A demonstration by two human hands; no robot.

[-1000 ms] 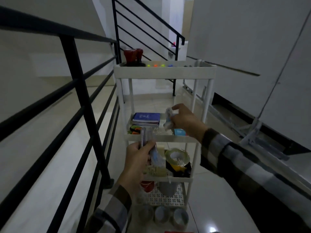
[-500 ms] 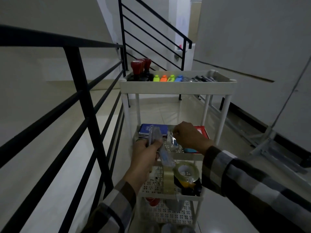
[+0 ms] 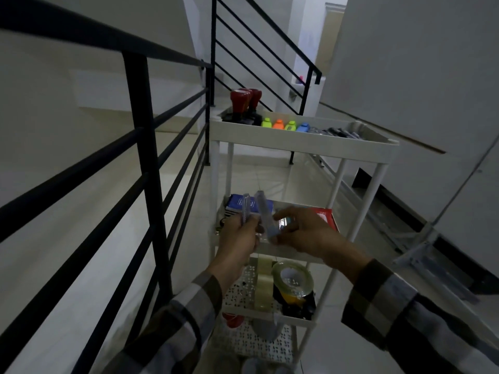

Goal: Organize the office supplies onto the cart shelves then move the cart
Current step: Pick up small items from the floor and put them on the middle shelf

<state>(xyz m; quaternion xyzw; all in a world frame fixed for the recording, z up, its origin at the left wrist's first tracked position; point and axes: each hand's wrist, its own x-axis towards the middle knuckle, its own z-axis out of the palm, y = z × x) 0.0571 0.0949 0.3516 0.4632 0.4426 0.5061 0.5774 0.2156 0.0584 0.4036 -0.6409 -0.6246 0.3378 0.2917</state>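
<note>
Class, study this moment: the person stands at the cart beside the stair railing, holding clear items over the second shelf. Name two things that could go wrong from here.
1. The left hand pinches two clear rulers upright while the right hand reaches for them; a fumbled handover might drop one past the shelf edge.
2. The tape rolls sit at the lower shelf's front edge; moving the cart could shake them off, possibly towards the open black railing.

Matt white plastic cart (image 3: 302, 143)

Dim, bluish indoor light, brighter doorway beyond, wide-angle bending at edges, soft blur
</note>
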